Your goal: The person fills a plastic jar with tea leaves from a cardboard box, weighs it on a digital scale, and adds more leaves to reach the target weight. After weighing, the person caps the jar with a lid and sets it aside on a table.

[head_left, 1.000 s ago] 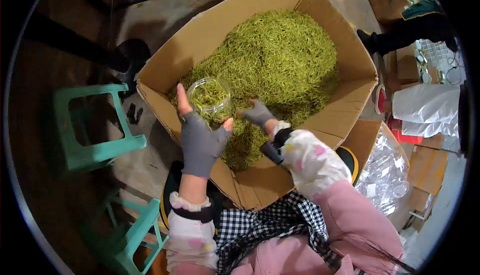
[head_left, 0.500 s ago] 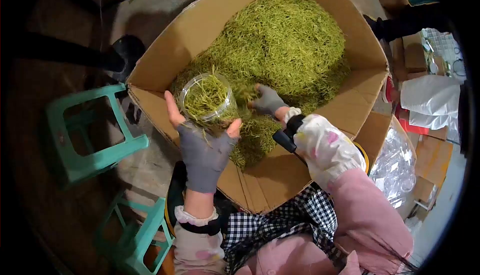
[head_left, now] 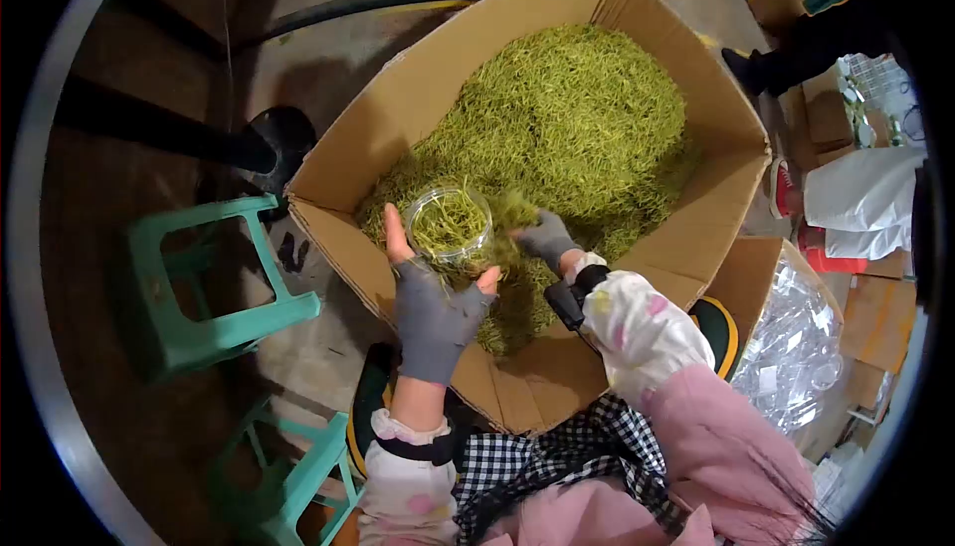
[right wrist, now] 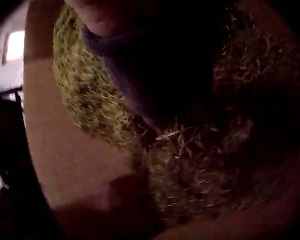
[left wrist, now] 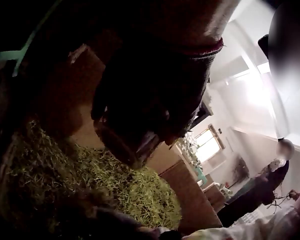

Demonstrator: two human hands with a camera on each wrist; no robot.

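My gloved left hand (head_left: 433, 312) holds a clear round jar (head_left: 483, 248) over the carton, thumb and fingers round its sides. Dried green herb (head_left: 448, 220) in thin strands fills the jar, and some strands cling below its rim. Just right of the jar, my gloved right hand (head_left: 549, 240) grips a blurred tuft of herb (head_left: 515, 210) at its fingertips. In the left wrist view the left hand (left wrist: 150, 95) is a dark shape above the jar's edge (left wrist: 122, 150). The right hand's fingers are lost in shadow in the right wrist view.
A large open carton (head_left: 348, 153) surrounds a tall heap of herb (head_left: 587, 118). Green plastic stools (head_left: 214, 322) stand on the left. To the right, a box of clear jars (head_left: 791, 347) sits beside the carton, and another person's legs (head_left: 816, 59) show beyond.
The strands that stuck up above the jar's rim half a second ago now lie lower. My right hand stays close to the jar, now with a tuft at its fingertips. The head view has shifted.
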